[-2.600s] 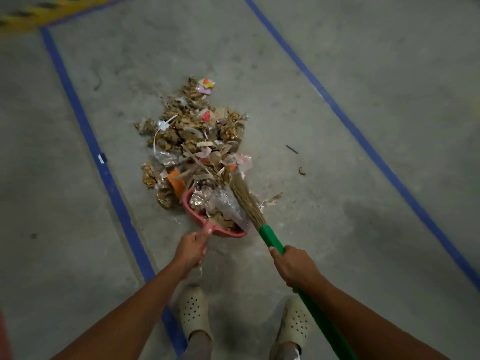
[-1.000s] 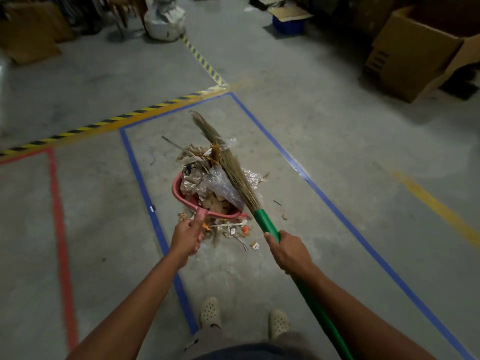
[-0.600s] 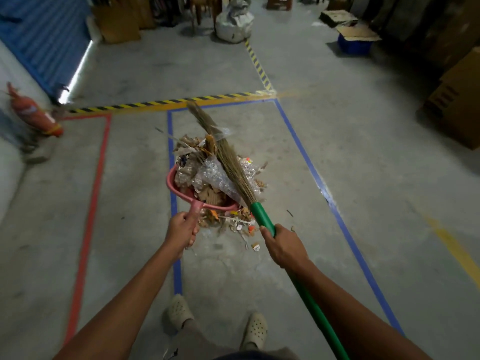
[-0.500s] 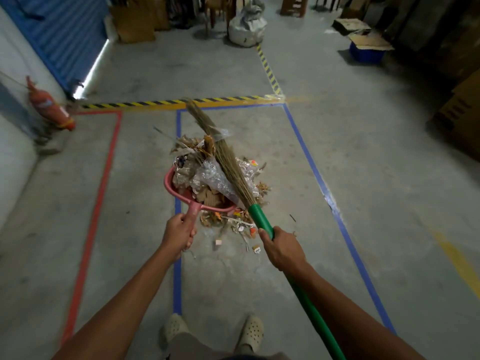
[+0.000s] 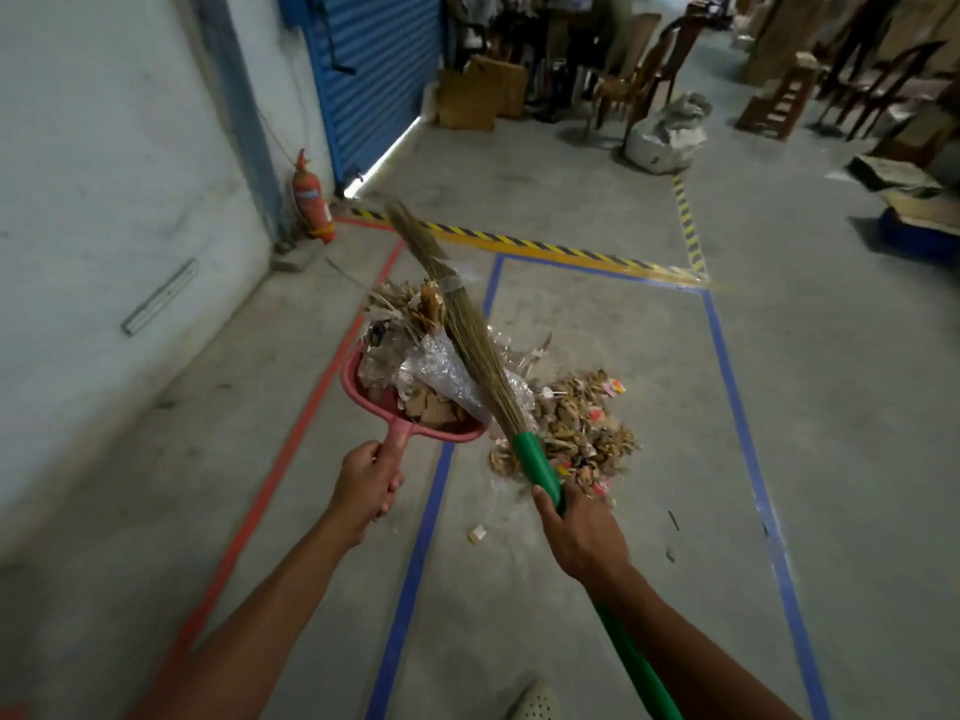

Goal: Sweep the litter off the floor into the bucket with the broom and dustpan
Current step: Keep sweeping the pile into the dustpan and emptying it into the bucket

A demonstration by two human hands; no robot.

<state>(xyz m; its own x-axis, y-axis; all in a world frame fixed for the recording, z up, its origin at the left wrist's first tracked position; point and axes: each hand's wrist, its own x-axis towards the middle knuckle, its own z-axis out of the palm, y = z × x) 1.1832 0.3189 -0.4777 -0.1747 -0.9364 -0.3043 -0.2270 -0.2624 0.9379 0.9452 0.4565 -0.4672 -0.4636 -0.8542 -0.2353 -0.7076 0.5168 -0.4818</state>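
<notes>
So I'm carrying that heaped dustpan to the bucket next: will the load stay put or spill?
Probably light: the litter looks like crumpled film, paper scraps and dry leaves. It is heaped above the rim of the dustpan, so loose bits could slide off if tilted. The broom lying across the heap probably helps pin it.

Litter pile on the floor, dustpan lifted just left of it, heaped, broom bristles lying across that load; left hand near-left of the pile, right hand just this side of it, extinguisher far beyond, left
</notes>
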